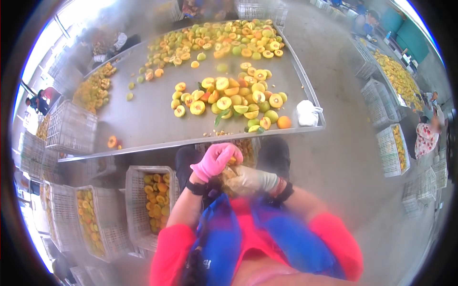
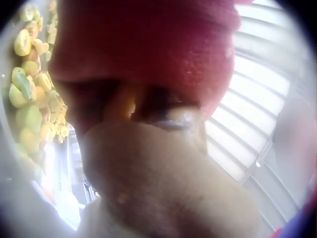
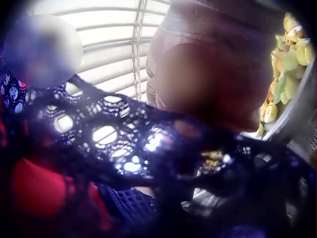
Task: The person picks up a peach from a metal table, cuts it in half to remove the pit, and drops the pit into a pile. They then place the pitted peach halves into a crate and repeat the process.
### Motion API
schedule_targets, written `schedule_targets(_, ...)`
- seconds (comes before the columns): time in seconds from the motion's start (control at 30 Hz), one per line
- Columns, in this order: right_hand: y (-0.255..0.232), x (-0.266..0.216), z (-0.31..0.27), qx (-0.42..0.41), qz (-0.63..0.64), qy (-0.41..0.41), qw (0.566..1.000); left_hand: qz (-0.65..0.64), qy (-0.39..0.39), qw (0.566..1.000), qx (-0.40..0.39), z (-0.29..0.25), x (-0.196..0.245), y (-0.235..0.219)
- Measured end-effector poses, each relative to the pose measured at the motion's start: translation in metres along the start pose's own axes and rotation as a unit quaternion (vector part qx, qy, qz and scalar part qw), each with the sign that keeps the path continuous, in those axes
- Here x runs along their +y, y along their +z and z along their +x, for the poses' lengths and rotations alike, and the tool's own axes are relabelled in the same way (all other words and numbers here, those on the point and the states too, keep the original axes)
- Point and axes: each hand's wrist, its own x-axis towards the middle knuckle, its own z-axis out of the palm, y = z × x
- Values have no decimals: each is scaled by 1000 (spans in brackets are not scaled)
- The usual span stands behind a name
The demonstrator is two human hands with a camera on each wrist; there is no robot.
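Note:
In the head view my left hand [image 1: 214, 162], in a pink glove, grips a yellow-orange peach piece [image 1: 232, 160] in front of my lap. My right hand [image 1: 253, 180], in a whitish glove, meets it there with fingers curled in. Seen from the left wrist, the peach flesh [image 2: 130, 104] shows in a dark gap between the pink glove and a pale gloved thumb [image 2: 163, 173]. Beside it is a small shiny piece [image 2: 181, 116]; I cannot tell what it is. Dark mesh [image 3: 114, 134] covers much of the right wrist view.
A metal-edged table [image 1: 148, 114] ahead bears heaps of cut peaches [image 1: 229, 95] and a white bundle [image 1: 307, 113] at its right corner. Crates [image 1: 136, 200] of peach halves stand at my left. Another peach-laden table [image 1: 396, 71] and people are off to the right.

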Motion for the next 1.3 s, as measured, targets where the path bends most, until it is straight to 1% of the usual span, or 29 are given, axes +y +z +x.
schedule_targets(0.03,-6,11,5,-20,4,-14,1000,-19,-40,999,-4,-2,2,2)
schedule_targets(0.07,-10,17,8,-19,2,-18,1000,-16,-38,999,-7,-5,4,2)
schedule_targets(0.13,-16,25,10,-25,139,67,988,-42,-94,992,67,-12,7,3)
schedule_targets(0.17,-5,12,4,-24,139,66,988,-24,-102,989,103,-17,23,1)
schedule_targets(0.2,9,-1,-5,27,-5,48,998,-38,-139,976,164,-24,26,-8)
schedule_targets(0.23,17,-9,-10,77,-149,31,985,-35,-100,972,211,-34,19,-24)
schedule_targets(0.27,16,-8,-12,78,-146,29,986,-4,-111,954,277,-46,21,-38)
schedule_targets(0.3,14,-5,-13,127,-322,-87,934,60,-135,936,319,-61,24,-56)
schedule_targets(0.33,10,0,-14,173,-482,-198,836,116,-184,904,368,-75,27,-72)
schedule_targets(0.37,-6,16,-15,178,-478,-202,836,276,-192,875,348,-93,27,-93)
schedule_targets(0.4,-31,40,-16,119,-675,-219,694,441,-248,804,312,-110,22,-117)
schedule_targets(0.43,-41,47,-17,54,-831,-220,508,495,-340,752,271,-120,31,-124)
schedule_targets(0.47,-45,58,-19,60,-830,-220,508,499,-337,753,266,-126,24,-132)
schedule_targets(0.53,-45,62,-16,122,-797,-161,569,606,-301,663,319,-121,20,-137)
schedule_targets(0.57,-47,63,-12,127,-796,-161,570,539,-330,709,313,-112,20,-145)
schedule_targets(0.6,-45,64,-7,183,-754,-209,595,541,-330,710,308,-96,14,-155)
schedule_targets(0.63,-44,65,-5,235,-708,-255,615,511,-296,749,301,-79,-1,-166)
schedule_targets(0.67,-44,65,-4,236,-708,-253,616,478,-261,785,296,-61,-14,-176)
schedule_targets(0.73,-49,61,-2,206,-765,-238,562,499,-257,785,262,-9,-25,-186)
schedule_targets(0.77,-52,61,-2,207,-768,-235,558,505,-243,791,247,15,-39,-195)
schedule_targets(0.83,-53,67,-2,197,-817,-240,486,506,-226,799,234,57,-62,-208)
schedule_targets(0.9,-54,67,-2,200,-834,-208,470,511,-292,784,198,92,-77,-210)
schedule_targets(0.93,-55,65,-3,205,-847,-177,458,506,-289,788,200,106,-84,-212)
schedule_targets(1.0,-58,58,-5,197,-857,-177,441,517,-345,768,155,126,-96,-216)
schedule_targets(1.07,-48,41,-7,221,-879,-186,380,509,-357,768,151,135,-107,-214)
schedule_targets(1.13,-54,46,-6,219,-879,-179,384,519,-362,757,165,141,-131,-218)
schedule_targets(1.2,-59,52,-5,217,-877,-175,391,527,-348,760,154,142,-145,-220)
schedule_targets(1.27,-58,56,-4,233,-878,-156,389,536,-338,760,144,137,-139,-209)
schedule_targets(1.3,-59,56,-2,230,-877,-159,390,500,-336,787,132,134,-129,-198)
